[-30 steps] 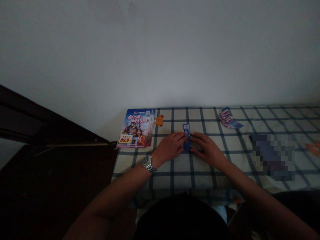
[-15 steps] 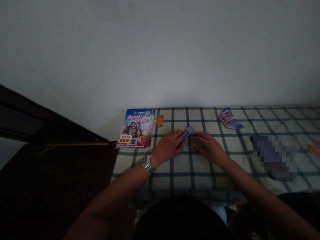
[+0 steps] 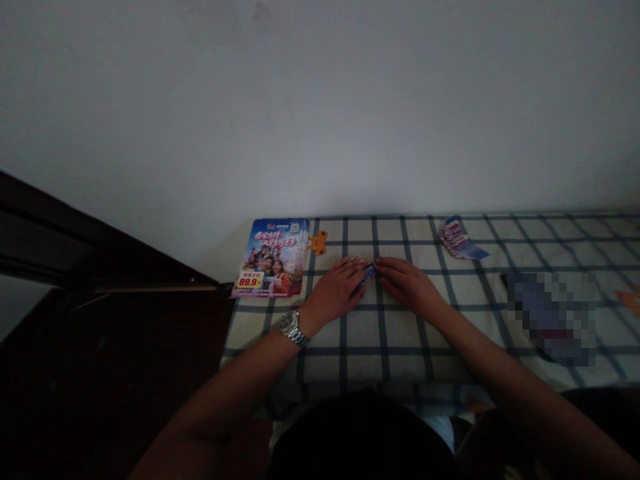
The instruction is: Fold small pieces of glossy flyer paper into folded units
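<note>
A small folded blue paper strip (image 3: 369, 271) lies on the checked cloth (image 3: 360, 327), mostly covered by my fingers. My left hand (image 3: 336, 291), with a metal watch (image 3: 291, 327) on the wrist, rests flat with its fingertips on the strip's left side. From the right, my right hand (image 3: 407, 285) presses its fingertips onto the same strip, so both hands meet over it. Only a sliver of the paper shows between them.
A stack of colourful flyers (image 3: 273, 256) lies at the cloth's far left, an orange paper shape (image 3: 318, 242) beside it. Folded flyers (image 3: 457, 238) sit at the back right. A blurred dark patch (image 3: 550, 312) lies right. Dark furniture (image 3: 100, 320) borders the left.
The strip, upright between my hands a second ago, was tilted by my left hand and is now pressed down nearly hidden. My right hand moved left onto it.
</note>
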Action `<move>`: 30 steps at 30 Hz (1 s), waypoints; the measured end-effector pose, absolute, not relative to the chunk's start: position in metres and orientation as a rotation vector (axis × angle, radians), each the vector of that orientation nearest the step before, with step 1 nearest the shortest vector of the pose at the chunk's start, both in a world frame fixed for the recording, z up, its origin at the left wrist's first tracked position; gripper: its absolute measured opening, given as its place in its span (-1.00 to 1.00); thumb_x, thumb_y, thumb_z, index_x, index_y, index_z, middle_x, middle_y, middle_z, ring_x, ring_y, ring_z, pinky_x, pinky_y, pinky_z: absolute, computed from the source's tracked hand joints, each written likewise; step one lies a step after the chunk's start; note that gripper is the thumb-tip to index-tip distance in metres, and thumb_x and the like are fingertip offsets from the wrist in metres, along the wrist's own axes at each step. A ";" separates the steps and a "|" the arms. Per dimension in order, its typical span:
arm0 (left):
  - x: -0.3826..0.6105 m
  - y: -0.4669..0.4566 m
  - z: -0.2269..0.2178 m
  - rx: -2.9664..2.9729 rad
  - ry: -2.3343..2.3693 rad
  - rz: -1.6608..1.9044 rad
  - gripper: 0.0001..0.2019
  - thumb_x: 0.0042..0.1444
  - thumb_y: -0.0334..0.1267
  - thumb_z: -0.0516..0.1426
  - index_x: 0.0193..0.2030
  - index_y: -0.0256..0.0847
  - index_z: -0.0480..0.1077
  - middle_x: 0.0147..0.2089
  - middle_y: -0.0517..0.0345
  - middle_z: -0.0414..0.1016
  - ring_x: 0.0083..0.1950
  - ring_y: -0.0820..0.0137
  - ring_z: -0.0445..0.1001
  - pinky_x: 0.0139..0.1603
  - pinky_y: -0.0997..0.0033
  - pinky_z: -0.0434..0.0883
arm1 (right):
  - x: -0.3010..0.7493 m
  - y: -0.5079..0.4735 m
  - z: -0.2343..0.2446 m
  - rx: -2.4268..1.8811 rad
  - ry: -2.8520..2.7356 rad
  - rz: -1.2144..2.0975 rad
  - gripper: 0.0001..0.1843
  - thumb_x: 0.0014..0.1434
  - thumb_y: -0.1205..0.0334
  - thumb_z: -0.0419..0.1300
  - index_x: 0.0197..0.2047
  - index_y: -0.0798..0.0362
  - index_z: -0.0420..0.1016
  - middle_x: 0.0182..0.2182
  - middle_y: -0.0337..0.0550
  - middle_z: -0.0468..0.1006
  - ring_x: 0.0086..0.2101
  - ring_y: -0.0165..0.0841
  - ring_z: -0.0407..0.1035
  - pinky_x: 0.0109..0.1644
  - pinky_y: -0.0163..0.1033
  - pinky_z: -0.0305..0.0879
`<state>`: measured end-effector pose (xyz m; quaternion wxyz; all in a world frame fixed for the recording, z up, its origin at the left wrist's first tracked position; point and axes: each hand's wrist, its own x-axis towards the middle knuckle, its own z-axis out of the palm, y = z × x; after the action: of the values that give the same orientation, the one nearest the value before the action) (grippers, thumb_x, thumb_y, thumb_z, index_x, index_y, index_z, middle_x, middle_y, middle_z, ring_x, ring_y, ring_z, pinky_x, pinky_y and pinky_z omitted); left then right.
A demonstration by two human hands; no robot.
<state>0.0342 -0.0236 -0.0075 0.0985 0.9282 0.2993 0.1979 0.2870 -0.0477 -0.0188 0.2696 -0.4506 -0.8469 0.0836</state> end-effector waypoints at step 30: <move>0.036 -0.020 -0.001 2.701 1.039 0.624 -0.76 0.43 -0.20 0.10 0.11 -0.19 0.49 0.15 0.02 0.54 0.13 0.21 0.51 0.19 0.11 0.52 | 0.284 -0.048 -0.028 -1.205 -2.211 0.233 -0.64 0.42 0.21 0.16 0.24 -0.12 0.50 0.16 -0.03 0.58 0.15 -0.08 0.47 0.26 0.20 0.45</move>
<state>0.0361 -0.0198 -0.0011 0.0903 0.9087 0.3495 0.2098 0.2844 -0.0480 -0.0279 0.3016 -0.4545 -0.8335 0.0877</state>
